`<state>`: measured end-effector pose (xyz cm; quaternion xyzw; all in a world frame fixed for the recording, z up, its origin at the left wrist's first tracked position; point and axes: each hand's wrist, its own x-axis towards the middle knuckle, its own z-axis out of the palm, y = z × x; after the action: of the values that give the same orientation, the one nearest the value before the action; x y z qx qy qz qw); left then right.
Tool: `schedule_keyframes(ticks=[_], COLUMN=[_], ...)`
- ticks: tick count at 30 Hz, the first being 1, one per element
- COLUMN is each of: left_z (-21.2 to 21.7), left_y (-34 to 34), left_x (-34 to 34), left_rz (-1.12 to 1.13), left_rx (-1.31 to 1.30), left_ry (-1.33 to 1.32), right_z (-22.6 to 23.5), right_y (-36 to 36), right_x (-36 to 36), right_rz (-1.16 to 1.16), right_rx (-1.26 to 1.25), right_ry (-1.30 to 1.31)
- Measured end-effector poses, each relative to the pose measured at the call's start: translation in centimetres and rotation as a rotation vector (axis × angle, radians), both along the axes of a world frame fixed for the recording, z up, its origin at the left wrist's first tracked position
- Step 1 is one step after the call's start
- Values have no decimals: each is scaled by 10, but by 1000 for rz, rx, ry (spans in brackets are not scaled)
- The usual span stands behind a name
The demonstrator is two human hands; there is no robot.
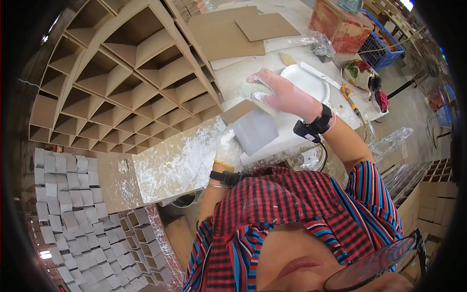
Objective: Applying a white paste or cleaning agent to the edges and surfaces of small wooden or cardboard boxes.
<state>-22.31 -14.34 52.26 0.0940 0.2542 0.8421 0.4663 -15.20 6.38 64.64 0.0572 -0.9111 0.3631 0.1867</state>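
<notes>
My left hand (227, 147), in a white knit glove, grips the near left side of a small open box (256, 130). The box has a smooth grey outer side and a bare brown cardboard inside. My right hand (287, 95), in a pink rubber glove, is closed on a whitish sponge-like pad (255, 91) just above the box's far edge. Whether the pad touches the box I cannot tell. Beside the right hand lies a round white dish (311, 80). A brush with an orange handle (349, 97) rests right of the dish.
A large cardboard grid of compartments (126, 73) stands at the left. Flat cardboard sheets (221, 34) lie at the back. A red stained box (339, 24) and a blue crate (384, 53) are at the far right. Many grey boxes (73, 204) are stacked lower left.
</notes>
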Motion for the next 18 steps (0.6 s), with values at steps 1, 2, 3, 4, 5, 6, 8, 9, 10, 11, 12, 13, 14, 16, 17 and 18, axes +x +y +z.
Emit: schedule_keyframes(ticks=[1, 2, 3, 4, 5, 6, 8, 9, 10, 11, 12, 13, 14, 16, 17, 18], left_z=[-3, -6, -7, -7, -9, -13, -20, -21, -19, -31, -58, -63, -68, -38, -17, 3], left_y=[1, 0, -1, -2, -1, 2, 9, 14, 13, 12, 16, 19, 18, 18, 15, 15], left_x=[-2, -1, 0, 0, -3, -8, -17, -18, -20, -26, -38, -40, -41, -31, -24, -16], left_rz=[-20, -19, 8, 36, 39, 40, 43, 46, 64, 77, 36, -4, -2, 68, 110, 144], left_rx=[29, 31, 86, 142, 143, 185, 228, 270, 317, 319, 267, 209, 209, 148, 120, 94], left_ry=[-11, -11, -110, -209, -208, -179, -153, -93, -26, -22, 57, 136, 135, 31, -21, -73], right_z=[2, 5, 8, 10, 9, 3, -9, -16, -16, -16, -18, -21, -27, -28, -29, -29], right_y=[-4, -8, -12, -16, -17, -18, -22, -23, -32, -45, -59, -70, -77, -70, -66, -56], right_x=[1, 2, 3, 3, 3, 3, 3, 5, 7, 12, 18, 23, 24, 24, 24, 21], right_rz=[21, 21, 9, -4, -1, -34, -65, -61, -42, -29, 20, 70, 132, 140, 157, 155], right_rx=[76, 77, 205, 333, 334, 409, 484, 428, 375, 377, 422, 459, 456, 438, 425, 427], right_ry=[12, 12, -37, -85, -84, -71, -61, -30, 8, 12, 96, 179, 170, 174, 180, 178])
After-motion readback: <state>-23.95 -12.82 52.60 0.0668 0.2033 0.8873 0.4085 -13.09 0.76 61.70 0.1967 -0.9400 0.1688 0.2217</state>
